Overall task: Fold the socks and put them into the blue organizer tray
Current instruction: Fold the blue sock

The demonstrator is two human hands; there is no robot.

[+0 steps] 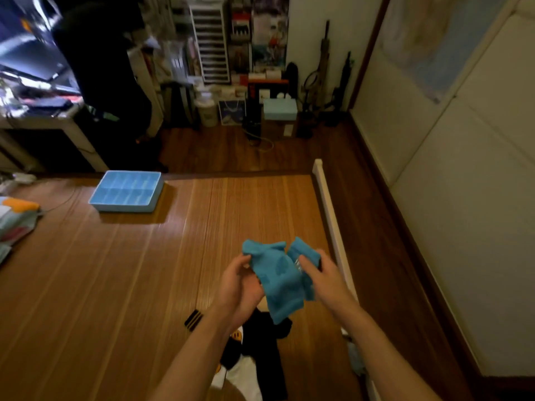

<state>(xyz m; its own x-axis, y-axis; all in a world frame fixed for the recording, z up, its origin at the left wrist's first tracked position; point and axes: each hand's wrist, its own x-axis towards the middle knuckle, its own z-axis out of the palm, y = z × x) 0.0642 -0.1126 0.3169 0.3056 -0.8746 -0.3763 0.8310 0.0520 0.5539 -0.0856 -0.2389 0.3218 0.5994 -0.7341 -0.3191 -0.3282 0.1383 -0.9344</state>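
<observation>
I hold a pair of blue socks [279, 280] up above the wooden surface, low and right of centre. My left hand [240, 285] grips their left side and my right hand [321, 277] grips their right side, with the cuffs hanging down between my wrists. The blue organizer tray [100, 195] with its several compartments sits far off at the upper left of the surface, and no socks show inside it. More socks, black and white [254, 351], lie in a heap under my forearms.
A stack of folded clothes [17, 218] lies at the left edge. A white rail [330, 218] borders the surface on the right, with floor and a white wall beyond. Shelves, boxes and a desk crowd the far side.
</observation>
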